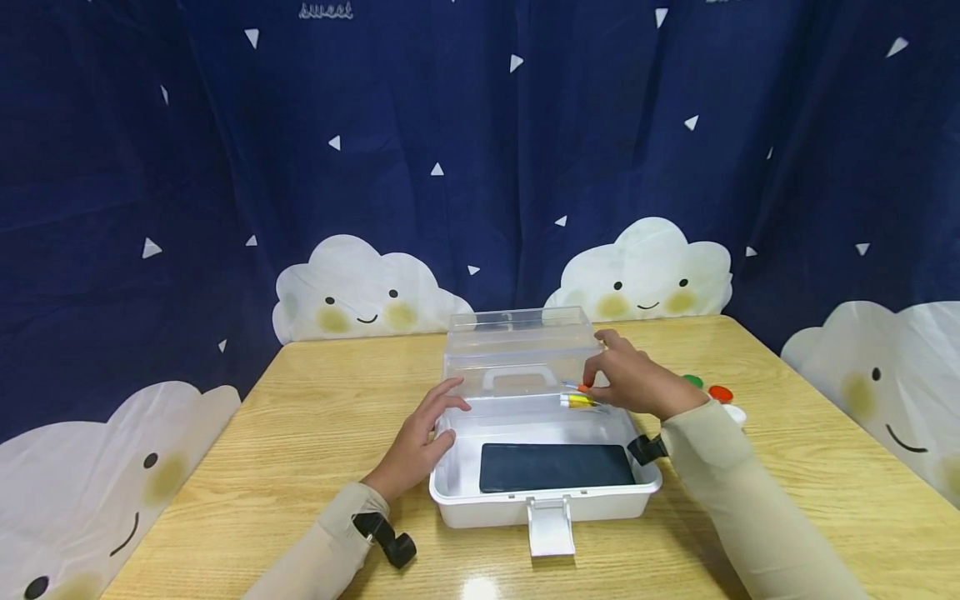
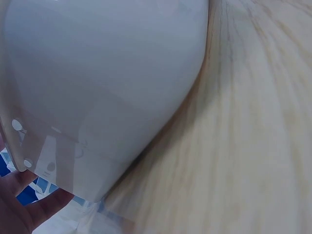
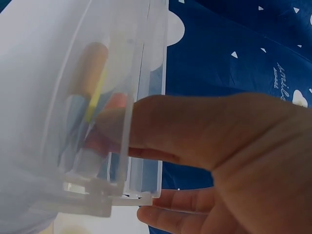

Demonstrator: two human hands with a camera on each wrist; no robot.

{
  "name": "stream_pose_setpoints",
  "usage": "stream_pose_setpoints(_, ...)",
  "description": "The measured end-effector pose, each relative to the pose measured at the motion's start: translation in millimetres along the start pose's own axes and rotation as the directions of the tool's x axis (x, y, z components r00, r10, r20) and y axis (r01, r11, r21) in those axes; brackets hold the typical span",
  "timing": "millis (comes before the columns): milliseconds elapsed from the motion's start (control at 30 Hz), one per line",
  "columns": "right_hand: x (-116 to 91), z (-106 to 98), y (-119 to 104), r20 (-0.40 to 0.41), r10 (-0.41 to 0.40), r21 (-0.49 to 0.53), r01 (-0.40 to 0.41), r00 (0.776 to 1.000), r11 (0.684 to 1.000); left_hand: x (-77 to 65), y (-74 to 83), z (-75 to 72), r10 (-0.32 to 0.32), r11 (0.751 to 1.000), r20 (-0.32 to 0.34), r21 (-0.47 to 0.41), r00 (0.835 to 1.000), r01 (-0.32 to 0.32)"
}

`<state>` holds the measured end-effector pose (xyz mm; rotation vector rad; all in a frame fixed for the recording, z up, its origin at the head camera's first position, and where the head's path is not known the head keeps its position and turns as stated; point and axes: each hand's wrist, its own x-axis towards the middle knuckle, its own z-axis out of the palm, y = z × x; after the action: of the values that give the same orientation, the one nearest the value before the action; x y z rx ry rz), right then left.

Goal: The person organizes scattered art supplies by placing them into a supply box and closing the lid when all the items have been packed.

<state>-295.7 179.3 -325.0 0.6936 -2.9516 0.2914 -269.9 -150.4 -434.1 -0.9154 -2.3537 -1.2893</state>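
Observation:
A white plastic box (image 1: 495, 509) stands with its clear lid (image 1: 517, 367) raised at the back. My left hand (image 1: 420, 437) is at the box's left side, fingers spread and loosely bent over the rim. In the left wrist view its fingers (image 2: 48, 207) show at the far end of the white wall. My right hand (image 1: 630, 375) reaches to the back right corner, pinching a slim orange stick-like tool (image 1: 582, 387). Through the clear plastic in the right wrist view, the thumb (image 3: 114, 122) lies against it. Slim yellow tools (image 1: 577, 401) lie right below those fingertips.
A flat black rectangular slab (image 1: 555, 467) lies on the box floor. The front latch (image 1: 551, 529) hangs down. Green (image 1: 693, 381), red (image 1: 721, 393) and white round (image 1: 736, 413) pieces sit on the wooden table (image 1: 337, 400) beyond the right forearm. A dark blue curtain (image 1: 420, 100) hangs behind.

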Motion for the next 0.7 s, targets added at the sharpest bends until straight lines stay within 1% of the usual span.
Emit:
stream_pose_setpoints(267,-0.2,1.3,-1.9,-0.013,-0.01,-0.028,0.01,1.0,1.0,0.7,-2.1,0.2,0.009,1.0,-0.002,0.0,1.0,-0.009)
stream_pose_setpoints(433,-0.3,1.9,-2.7,-0.02,-0.022,-0.02,0.022,1.0,1.0,0.5,-2.3,0.2,0.015,1.0,-0.001,0.007,1.0,-0.015)
stream_pose_setpoints(700,-0.2,2.0,-3.2,-0.026,-0.033,-0.03,0.032,0.999,0.999,0.1,-2.0,0.1,-0.005,1.0,0.002,0.001,1.0,0.005)
